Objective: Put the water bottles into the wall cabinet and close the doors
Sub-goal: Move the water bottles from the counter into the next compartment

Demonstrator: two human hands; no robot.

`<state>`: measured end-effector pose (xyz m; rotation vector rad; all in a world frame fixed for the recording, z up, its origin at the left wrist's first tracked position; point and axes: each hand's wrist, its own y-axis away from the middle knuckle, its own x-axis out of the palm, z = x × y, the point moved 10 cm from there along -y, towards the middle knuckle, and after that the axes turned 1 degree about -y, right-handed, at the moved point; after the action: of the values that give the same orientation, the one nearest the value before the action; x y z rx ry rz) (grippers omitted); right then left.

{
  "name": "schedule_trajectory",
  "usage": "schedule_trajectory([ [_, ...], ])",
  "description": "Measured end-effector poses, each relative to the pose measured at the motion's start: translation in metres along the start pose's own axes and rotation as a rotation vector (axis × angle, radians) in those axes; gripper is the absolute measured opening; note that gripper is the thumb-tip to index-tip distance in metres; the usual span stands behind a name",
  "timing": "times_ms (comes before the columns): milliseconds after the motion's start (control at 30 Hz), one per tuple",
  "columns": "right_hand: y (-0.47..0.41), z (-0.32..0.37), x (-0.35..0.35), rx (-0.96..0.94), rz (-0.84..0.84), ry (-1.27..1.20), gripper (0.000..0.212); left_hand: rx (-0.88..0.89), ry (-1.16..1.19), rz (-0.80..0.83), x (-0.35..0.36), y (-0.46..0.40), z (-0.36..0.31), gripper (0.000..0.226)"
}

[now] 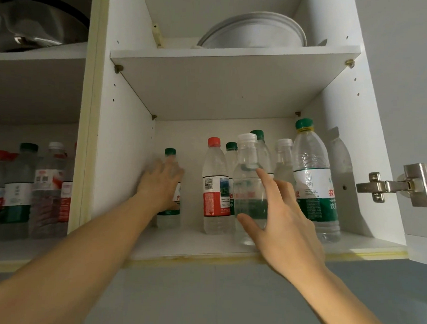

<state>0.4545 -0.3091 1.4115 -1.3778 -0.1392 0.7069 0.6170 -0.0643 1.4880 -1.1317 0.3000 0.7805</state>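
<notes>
The left hand (161, 181) wraps its fingers round a small green-capped bottle (169, 204) at the far left of the lower shelf (191, 244), seemingly seating it close to the cabinet's side wall to save room. The right hand (282, 214) is spread, thumb and forefinger either side of a clear white-capped bottle (248, 188) near the shelf's front edge; whether it grips or has let go, I cannot tell. Behind stand a red-capped bottle (215, 186), more green-capped ones and a tall green-labelled bottle (312, 181) to the right. Plates (252, 31) sit on the shelf above. A hinge (397, 185) shows at right; the doors are open. More bottles fill the left compartment.
</notes>
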Motion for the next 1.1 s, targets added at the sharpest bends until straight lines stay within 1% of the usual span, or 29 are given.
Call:
schedule_trajectory([
  [67, -0.001, 0.000, 0.000, -0.001, 0.002, 0.008, 0.089, 0.071, -0.186, 0.042, 0.008, 0.001, -0.006, 0.093],
  [133, -0.001, 0.000, 0.001, -0.007, 0.000, 0.021, 0.089, 0.073, -0.241, 0.083, 0.016, 0.001, -0.007, 0.091],
  [300, 0.000, -0.002, 0.000, 0.019, -0.022, 0.038, 0.090, 0.011, -0.211, 0.101, 0.017, -0.001, -0.012, 0.089],
  [433, 0.002, -0.004, 0.000, 0.058, -0.023, 0.059, 0.092, -0.032, -0.277, 0.097, 0.017, 0.002, -0.007, 0.077],
  [600, 0.002, -0.002, -0.002, 0.077, -0.013, 0.073, 0.093, -0.029, -0.270, 0.094, 0.015, 0.008, -0.006, 0.065],
  [633, 0.002, -0.002, -0.002, 0.080, -0.008, 0.073, 0.093, -0.024, -0.213, 0.065, 0.012, 0.008, -0.007, 0.062],
  [667, 0.002, -0.002, -0.002, 0.083, -0.002, 0.074, 0.093, -0.029, -0.086, 0.013, 0.006, 0.007, -0.008, 0.058],
  [700, 0.002, -0.002, -0.002, 0.087, 0.003, 0.077, 0.093, -0.051, 0.124, -0.047, -0.003, 0.006, -0.007, 0.056],
  [733, 0.002, -0.001, -0.002, 0.090, 0.009, 0.083, 0.093, -0.082, 0.387, -0.098, -0.012, 0.004, -0.005, 0.055],
  [800, 0.002, 0.000, -0.002, 0.093, 0.012, 0.094, 0.093, -0.126, 0.859, -0.165, -0.027, 0.001, -0.007, 0.055],
  [833, 0.002, 0.000, -0.002, 0.093, 0.011, 0.097, 0.092, -0.142, 1.038, -0.164, -0.032, -0.001, -0.010, 0.056],
  [900, 0.001, 0.001, -0.002, 0.097, 0.018, 0.102, 0.093, -0.142, 1.310, -0.091, -0.035, -0.002, -0.022, 0.059],
  [967, 0.002, 0.002, -0.002, 0.102, 0.020, 0.100, 0.094, -0.130, 1.515, 0.012, -0.035, 0.000, -0.035, 0.063],
  [1000, 0.002, 0.002, -0.003, 0.107, 0.018, 0.099, 0.094, -0.124, 1.577, 0.061, -0.035, 0.002, -0.042, 0.064],
  [1033, 0.002, 0.002, -0.003, 0.109, 0.017, 0.102, 0.094, -0.114, 1.607, 0.107, -0.035, 0.004, -0.049, 0.067],
  [1100, 0.002, 0.002, -0.002, 0.110, 0.017, 0.105, 0.093, -0.075, 1.579, 0.154, -0.034, 0.010, -0.063, 0.076],
])
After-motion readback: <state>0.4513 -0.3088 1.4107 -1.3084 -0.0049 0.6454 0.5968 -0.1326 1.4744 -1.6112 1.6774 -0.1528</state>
